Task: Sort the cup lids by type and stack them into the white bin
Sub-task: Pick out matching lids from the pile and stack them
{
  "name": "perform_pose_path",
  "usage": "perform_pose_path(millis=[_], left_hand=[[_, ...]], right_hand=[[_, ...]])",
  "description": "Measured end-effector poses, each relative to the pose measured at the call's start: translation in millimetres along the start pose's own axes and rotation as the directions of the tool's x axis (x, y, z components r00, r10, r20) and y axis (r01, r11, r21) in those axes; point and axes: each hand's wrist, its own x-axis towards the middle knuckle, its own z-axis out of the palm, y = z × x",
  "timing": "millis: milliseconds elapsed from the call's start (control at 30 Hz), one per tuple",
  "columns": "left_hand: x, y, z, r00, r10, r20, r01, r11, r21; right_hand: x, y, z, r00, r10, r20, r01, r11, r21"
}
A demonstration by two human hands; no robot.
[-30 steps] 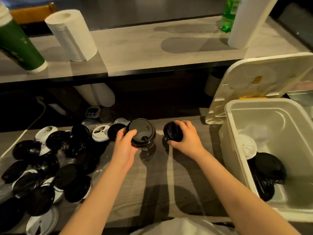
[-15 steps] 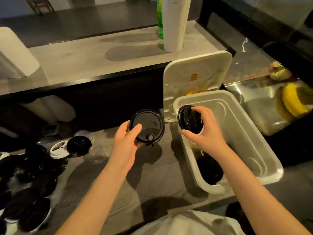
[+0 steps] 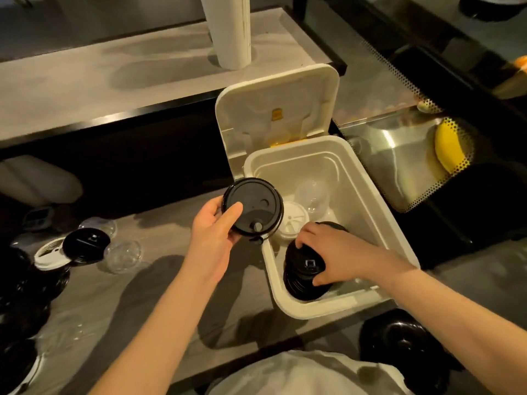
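Dropping into the white bin (image 3: 379, 223), the right hand (image 3: 339, 255) is grasping the black lids (image 3: 302, 277) stacked inside; the left hand (image 3: 212, 235) is gripping a larger lid (image 3: 252, 205), fingers curled round it, by the bin's rim.

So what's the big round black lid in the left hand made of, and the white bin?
Round black lid, held by the left hand: thin moulded plastic, probably; glossy with light glints. White rectangular bin: thicker plastic, smooth, satin sheen, rounded moulded corners.
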Motion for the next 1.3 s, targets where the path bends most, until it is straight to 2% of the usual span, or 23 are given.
perform_pose_path(millis=[133, 233, 467, 633, 733, 800, 867, 933, 967, 1033, 1100, 1167, 1233, 1300], left_hand=[[-5, -4, 1, 1.0, -0.008, -0.022, 0.008, 1.0, -0.012], [-10, -8, 1, 1.0, -0.01, -0.025, 0.01, 1.0, -0.011], [-13, -11, 3, 0.999, -0.033, -0.042, 0.031, 0.999, -0.041], [-12, -11, 6, 0.998, -0.037, -0.054, 0.035, 0.999, -0.039], [-10, -10, 10, 0.998, -0.048, -0.05, 0.046, 0.998, -0.031], [-7, -9, 12, 0.997, -0.06, -0.051, 0.059, 0.998, -0.024], [-2, -7, 14, 0.997, -0.062, -0.043, 0.062, 0.998, -0.013], [3, -5, 18, 0.998, -0.054, -0.021, 0.054, 0.998, 0.026], [6, -5, 21, 0.999, -0.048, -0.008, 0.048, 0.997, 0.061], [13, -4, 29, 0.999, -0.039, 0.023, 0.036, 0.99, 0.134], [19, -6, 38, 0.997, -0.04, 0.069, 0.026, 0.982, 0.189], [24, -7, 47, 0.991, -0.058, 0.122, 0.027, 0.969, 0.244], [28, -7, 53, 0.984, -0.067, 0.168, 0.01, 0.946, 0.324], [33, -9, 56, 0.975, -0.029, 0.218, -0.08, 0.875, 0.477]], right_hand=[[7, -5, 11, 0.984, -0.021, 0.18, 0.053, 0.983, -0.178], [9, -2, 8, 0.97, -0.038, 0.239, 0.081, 0.981, -0.175], [18, -8, 11, 0.98, -0.041, 0.194, 0.105, 0.937, -0.333], [17, -8, 10, 0.975, 0.035, 0.22, 0.036, 0.951, -0.308], [11, -4, 6, 0.984, -0.015, 0.178, 0.066, 0.957, -0.281], [7, -2, 0, 0.996, -0.058, 0.072, 0.071, 0.98, -0.188], [4, 2, -9, 0.989, -0.06, -0.136, 0.056, 0.998, -0.032], [2, 7, -22, 0.922, 0.062, -0.381, 0.037, 0.968, 0.247], [2, 9, -30, 0.876, 0.155, -0.457, 0.059, 0.905, 0.42], [2, 10, -45, 0.839, 0.285, -0.463, 0.154, 0.692, 0.705], [5, 8, -55, 0.874, 0.302, -0.381, 0.176, 0.535, 0.826], [8, 4, -58, 0.894, 0.298, -0.333, 0.143, 0.514, 0.846], [9, 5, -61, 0.877, 0.326, -0.354, 0.135, 0.538, 0.832], [6, 11, -66, 0.873, 0.338, -0.352, 0.124, 0.545, 0.829]])
